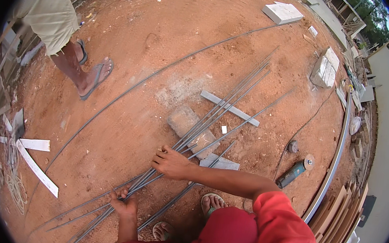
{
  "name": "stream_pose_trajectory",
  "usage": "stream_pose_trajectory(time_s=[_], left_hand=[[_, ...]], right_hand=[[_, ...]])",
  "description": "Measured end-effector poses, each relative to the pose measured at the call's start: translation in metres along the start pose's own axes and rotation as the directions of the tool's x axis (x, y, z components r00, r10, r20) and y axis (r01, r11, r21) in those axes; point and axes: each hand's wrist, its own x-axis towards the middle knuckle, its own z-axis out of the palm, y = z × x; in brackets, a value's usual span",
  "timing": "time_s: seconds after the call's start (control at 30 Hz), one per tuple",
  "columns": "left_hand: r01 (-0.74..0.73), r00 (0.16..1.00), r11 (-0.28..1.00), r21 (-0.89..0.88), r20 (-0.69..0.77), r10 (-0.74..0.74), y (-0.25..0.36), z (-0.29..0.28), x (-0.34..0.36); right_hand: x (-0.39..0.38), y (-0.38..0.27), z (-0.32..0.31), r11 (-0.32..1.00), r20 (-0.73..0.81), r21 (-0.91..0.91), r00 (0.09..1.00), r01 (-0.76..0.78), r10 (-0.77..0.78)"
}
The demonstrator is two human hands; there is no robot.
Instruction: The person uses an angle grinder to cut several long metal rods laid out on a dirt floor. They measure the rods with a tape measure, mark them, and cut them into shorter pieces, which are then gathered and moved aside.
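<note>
A loose bundle of thin grey steel rods (209,118) runs diagonally from the lower left up toward the far right. My left hand (124,204) is closed around the rods near their lower part. Farther up the bundle, my right hand (171,163) has its fingers curled over the rods. Beneath them lies a worn concrete block (183,119), partly covered. A grey metal bar (242,115) crosses under the rods beyond the block. More rods (172,203) lie nearer my feet, beside a grey flat slab (225,164).
An angle grinder (294,173) lies on the reddish ground at right, its cord trailing away. A long curved rod (127,91) sweeps across the ground. Another person's sandalled foot (96,78) stands at left. White blocks (325,71), a metal profile (333,167) and stacked planks (340,215) line the right.
</note>
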Motion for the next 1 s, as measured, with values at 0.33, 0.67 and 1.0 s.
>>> stream_pose_trajectory(time_s=[0.33, 0.67, 1.0], left_hand=[[-0.004, 0.997, 0.996, -0.090, -0.074, -0.003, 0.101, 0.051, -0.134], [-0.162, 0.986, 0.982, -0.092, -0.062, 0.157, 0.212, 0.190, -0.407], [-0.603, 0.747, 0.797, 0.033, 0.376, 0.549, 0.355, 0.359, -0.680]], right_hand=[[0.049, -0.052, -0.135, 0.955, 0.292, 0.286, 0.956, -0.082, -0.005], [0.075, -0.144, -0.392, 0.886, 0.444, 0.391, 0.894, -0.249, 0.055], [0.133, -0.242, -0.665, 0.819, 0.189, 0.516, 0.966, -0.251, 0.178]])
